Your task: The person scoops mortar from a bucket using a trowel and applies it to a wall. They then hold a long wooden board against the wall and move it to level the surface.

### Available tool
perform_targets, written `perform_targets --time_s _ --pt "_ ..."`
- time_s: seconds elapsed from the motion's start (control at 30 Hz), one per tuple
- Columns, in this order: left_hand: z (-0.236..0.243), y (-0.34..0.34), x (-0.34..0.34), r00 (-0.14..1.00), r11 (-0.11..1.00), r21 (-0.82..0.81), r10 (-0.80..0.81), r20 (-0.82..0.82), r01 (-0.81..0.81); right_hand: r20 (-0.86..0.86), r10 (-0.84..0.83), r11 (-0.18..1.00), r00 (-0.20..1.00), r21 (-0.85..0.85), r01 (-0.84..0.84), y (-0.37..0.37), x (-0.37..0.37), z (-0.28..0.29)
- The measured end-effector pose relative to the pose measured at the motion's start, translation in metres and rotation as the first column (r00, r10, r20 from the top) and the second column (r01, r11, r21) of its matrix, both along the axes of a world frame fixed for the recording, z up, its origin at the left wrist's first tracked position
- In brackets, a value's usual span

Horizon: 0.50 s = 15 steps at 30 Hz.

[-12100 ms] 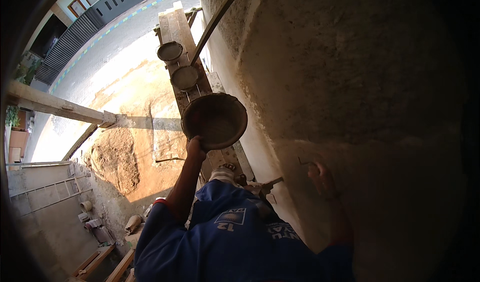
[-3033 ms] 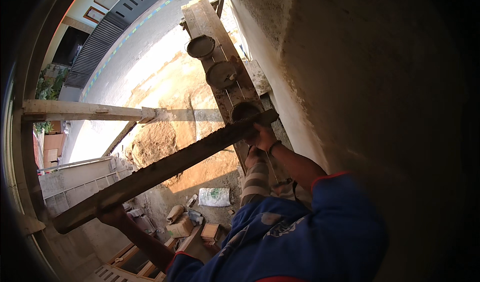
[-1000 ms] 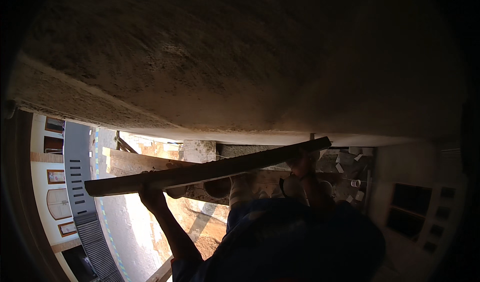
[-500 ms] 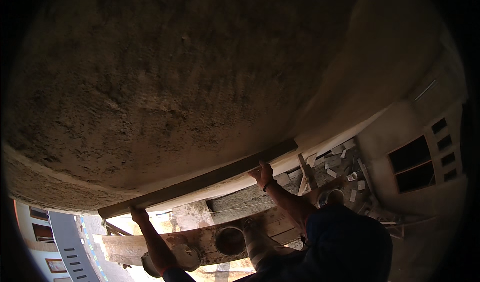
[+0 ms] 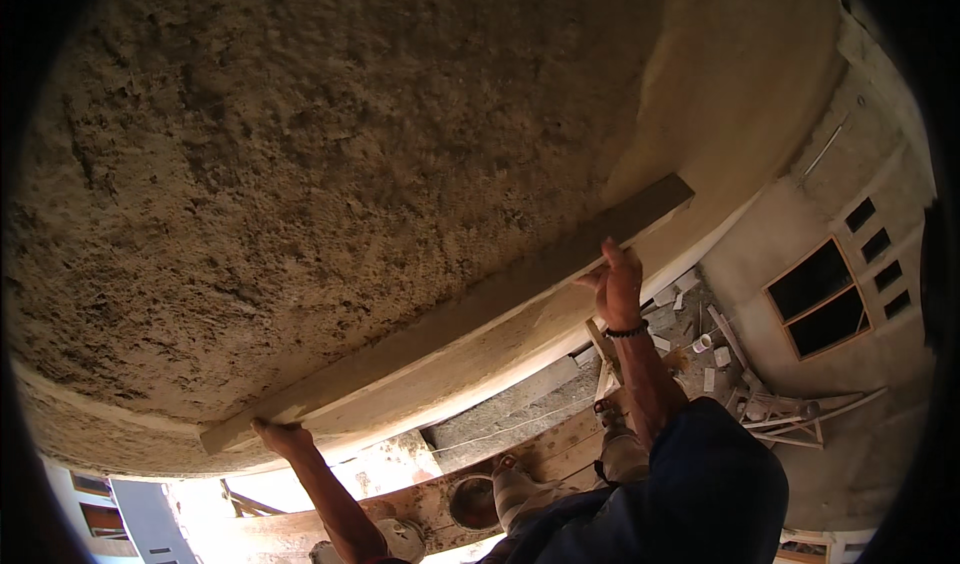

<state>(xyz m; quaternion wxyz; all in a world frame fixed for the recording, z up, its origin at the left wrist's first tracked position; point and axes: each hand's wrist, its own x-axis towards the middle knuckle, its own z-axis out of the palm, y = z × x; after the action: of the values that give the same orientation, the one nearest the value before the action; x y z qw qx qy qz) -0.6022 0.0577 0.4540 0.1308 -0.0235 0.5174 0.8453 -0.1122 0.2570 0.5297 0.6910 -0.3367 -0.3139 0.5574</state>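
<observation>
A long straight plastering straightedge [image 5: 450, 326] lies against a rough, freshly plastered wall [image 5: 330, 164], tilted with its right end higher. My left hand [image 5: 283, 439] is closed on its lower edge close to the left end. Farther along, my right hand [image 5: 618, 286], with a dark beaded bracelet at the wrist, grips the lower edge short of the right end. The fingertips of both hands are partly hidden. Coarse, pitted mortar shows above the straightedge, while a smoother strip [image 5: 480, 349] of wall lies below it.
I stand on wooden scaffold planks [image 5: 545, 444] with gaps beside them. A round bucket [image 5: 473, 502] sits by my foot, and another pale-rimmed bucket [image 5: 400, 539] is to its left. Rubble and a white pot [image 5: 703, 343] lie far below. A window [image 5: 818, 299] is in the right-hand wall.
The straightedge has moved up the wall on its right side, so it tilts more steeply. My right hand has gone up and right with it; my left hand stays near the left end.
</observation>
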Motion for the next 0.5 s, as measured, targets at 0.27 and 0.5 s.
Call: perform_targets --time_s 0.27,0.5 --pt "0.005 -0.02 -0.068 0.995 0.993 -0.112 0.041 0.095 -0.03 0.041 0.018 0.992 0.999 -0.126 -0.012 -0.014 -0.03 -0.019" --pt "-0.026 -0.087 -0.207 0.984 0.99 -0.136 0.011 -0.178 -0.036 -0.098 0.027 0.99 0.995 -0.137 -0.04 -0.069 -0.14 -0.064"
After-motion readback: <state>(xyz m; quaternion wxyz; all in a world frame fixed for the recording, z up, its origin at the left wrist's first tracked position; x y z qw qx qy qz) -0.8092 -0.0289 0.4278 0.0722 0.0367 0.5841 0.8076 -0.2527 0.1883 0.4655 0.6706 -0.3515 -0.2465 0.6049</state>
